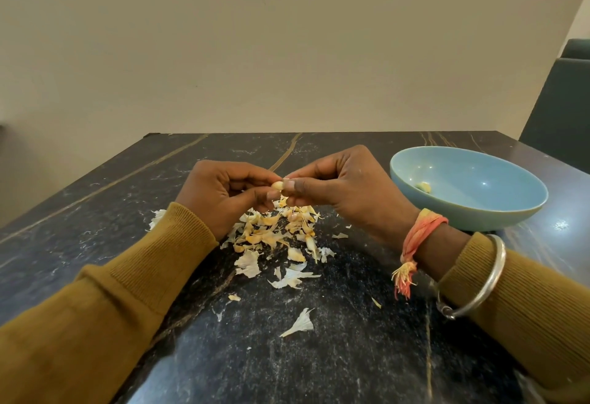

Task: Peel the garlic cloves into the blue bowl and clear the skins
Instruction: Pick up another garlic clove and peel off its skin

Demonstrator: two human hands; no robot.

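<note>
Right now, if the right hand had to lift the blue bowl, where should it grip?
Likely the blue bowl by the rim nearest the right hand, thumb inside, coming from its left: it sits upright, and its shallow flared wall offers no other hold.

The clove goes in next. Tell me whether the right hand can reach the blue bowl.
Probably yes. The bowl sits just beside the right hand, only bare table between them; the left hand also pinches the clove and must let go.

Glossy dark marble-like table, smooth glazed blue bowl, papery skins, perhaps dry.
</note>
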